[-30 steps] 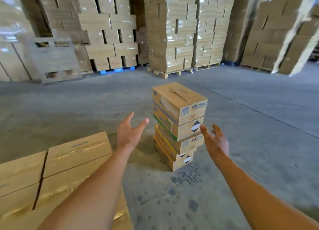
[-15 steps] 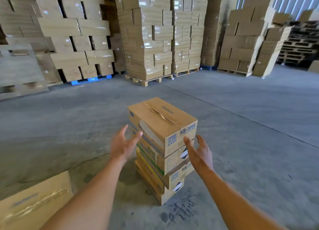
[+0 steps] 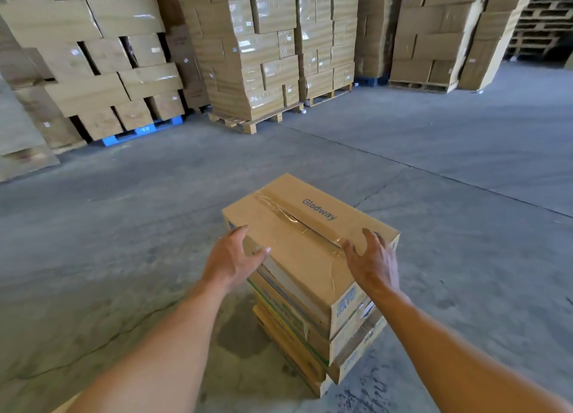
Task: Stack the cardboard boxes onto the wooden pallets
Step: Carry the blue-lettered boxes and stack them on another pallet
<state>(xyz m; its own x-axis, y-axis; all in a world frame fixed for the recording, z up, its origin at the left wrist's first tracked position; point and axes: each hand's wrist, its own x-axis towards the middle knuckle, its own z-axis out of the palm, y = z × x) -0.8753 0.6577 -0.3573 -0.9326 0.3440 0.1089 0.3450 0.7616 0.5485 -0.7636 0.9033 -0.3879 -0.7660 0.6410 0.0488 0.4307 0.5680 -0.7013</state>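
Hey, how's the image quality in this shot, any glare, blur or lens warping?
Head view: glare on the tape across the top box and on the shrink-wrapped stacks; its left edge is smeared with blur; the wide lens leans the right-hand stacks outward; left hand, right hand and the box's print look sharp.

A warehouse — tall shrink-wrapped stacks of brown cardboard cartons (image 3: 257, 50) stand on wooden pallets (image 3: 248, 124), one blue plastic pallet (image 3: 136, 133), across bare grey concrete floor (image 3: 434, 140) — empty pallets (image 3: 539, 25) piled at right.
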